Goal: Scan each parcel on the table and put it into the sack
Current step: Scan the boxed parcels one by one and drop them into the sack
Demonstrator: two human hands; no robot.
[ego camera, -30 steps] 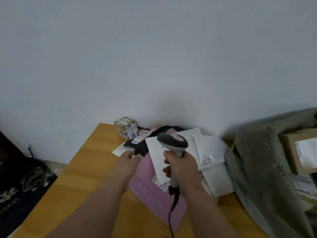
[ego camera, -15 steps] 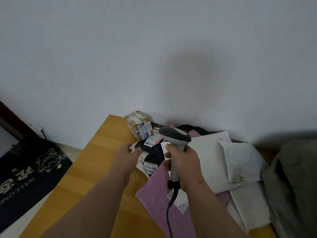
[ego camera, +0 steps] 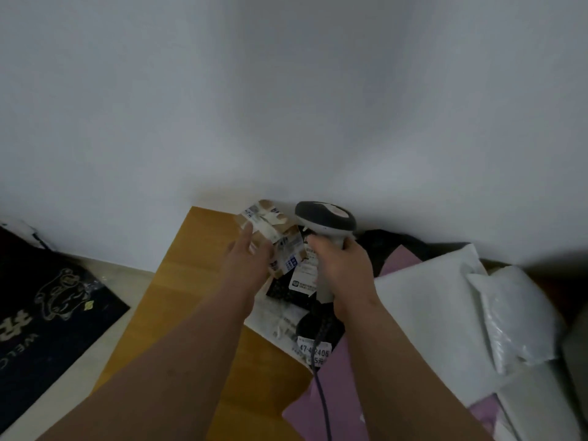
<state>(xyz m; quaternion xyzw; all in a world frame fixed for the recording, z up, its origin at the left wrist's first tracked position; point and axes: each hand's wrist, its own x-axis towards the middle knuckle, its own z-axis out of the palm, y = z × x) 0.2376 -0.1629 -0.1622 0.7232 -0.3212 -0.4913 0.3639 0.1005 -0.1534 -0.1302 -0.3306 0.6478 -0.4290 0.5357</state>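
A small taped cardboard box (ego camera: 280, 237) stands at the far left corner of the wooden table (ego camera: 191, 281), against the wall. My left hand (ego camera: 251, 254) grips the box, fingers up its left face and thumb across the front. My right hand (ego camera: 343, 265) holds the grey barcode scanner (ego camera: 324, 216) by its handle, just right of the box, and its cable (ego camera: 321, 386) hangs toward me. Under my right hand lie a black parcel (ego camera: 313, 329) with white labels, a pink mailer (ego camera: 337, 399) and white mailers (ego camera: 426, 316). The grey sack (ego camera: 577, 342) barely shows at the right edge.
A crumpled white bag (ego camera: 515, 310) lies on the parcel pile at the right. A dark welcome mat (ego camera: 47, 300) covers the floor left of the table. The white wall runs directly behind the table.
My view swung left and closer to the table corner. My left hand moved forward from the black parcel to the small box and took hold of it. The scanner moved forward beside the box.
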